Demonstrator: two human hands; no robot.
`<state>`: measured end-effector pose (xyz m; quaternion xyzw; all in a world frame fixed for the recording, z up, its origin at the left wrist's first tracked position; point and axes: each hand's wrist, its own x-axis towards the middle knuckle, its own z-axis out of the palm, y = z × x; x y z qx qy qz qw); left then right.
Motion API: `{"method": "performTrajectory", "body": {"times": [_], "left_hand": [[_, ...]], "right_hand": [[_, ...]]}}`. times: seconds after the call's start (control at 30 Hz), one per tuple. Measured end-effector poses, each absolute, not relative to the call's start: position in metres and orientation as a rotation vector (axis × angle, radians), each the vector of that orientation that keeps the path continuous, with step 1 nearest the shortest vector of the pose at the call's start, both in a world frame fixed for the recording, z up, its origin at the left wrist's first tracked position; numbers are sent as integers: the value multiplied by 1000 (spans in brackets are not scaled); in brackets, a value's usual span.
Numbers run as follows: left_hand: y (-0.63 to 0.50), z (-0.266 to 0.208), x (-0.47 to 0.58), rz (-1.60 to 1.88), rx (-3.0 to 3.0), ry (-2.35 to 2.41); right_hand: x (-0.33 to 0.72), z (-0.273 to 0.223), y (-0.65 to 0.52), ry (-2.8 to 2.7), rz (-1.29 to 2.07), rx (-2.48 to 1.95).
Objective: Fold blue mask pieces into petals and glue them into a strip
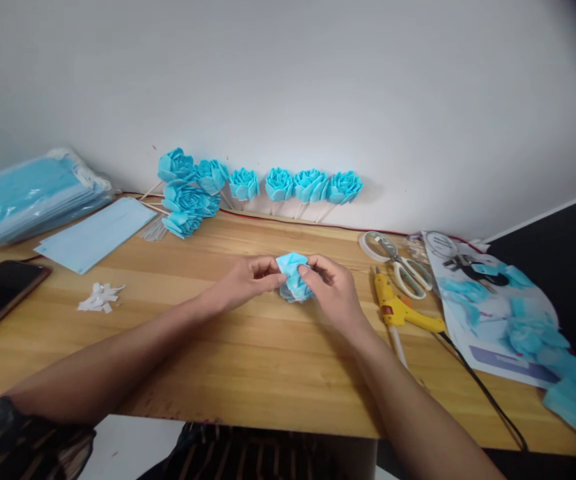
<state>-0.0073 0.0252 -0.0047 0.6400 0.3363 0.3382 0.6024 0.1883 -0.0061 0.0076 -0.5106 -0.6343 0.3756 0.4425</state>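
Over the middle of the wooden table (268, 373), both hands hold one blue fabric flower (294, 283). My left hand (241, 283) pinches its left side between thumb and fingers. From the right, my right hand (335, 290) grips it, the thumb pressed on the front petals. The petals look folded and layered; whether a stick is under them is hidden. Finished-looking blue flowers on thin sticks (311, 185) lean along the wall, with a cluster of more blue flowers (183, 200) to their left.
A yellow glue gun (393, 303) lies right of my hands, its black cord (485, 397) trailing forward. Behind it are scissors (408, 270) and a tape roll (374, 247). Blue pieces (535, 337) cover a printed sheet (473, 347). Leftward are white scraps (101, 297), blue sheets (95, 233), a phone (1, 297) and a plastic-wrapped pack (33, 197).
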Motion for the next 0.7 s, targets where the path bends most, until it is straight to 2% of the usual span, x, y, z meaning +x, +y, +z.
{"method": "performTrajectory", "body": {"times": [0.13, 0.27, 0.57, 0.7], "left_hand": [[23, -4, -5, 822, 1486, 800], [21, -3, -4, 834, 1500, 824], [19, -7, -2, 663, 1471, 790], [19, -6, -2, 704, 1458, 828]], "right_hand": [[188, 9, -6, -1579, 1012, -1207], [188, 9, -6, -1630, 945, -1258], [190, 7, -8, -1628, 920, -1271], [191, 7, -6, -1597, 957, -1173]]}}
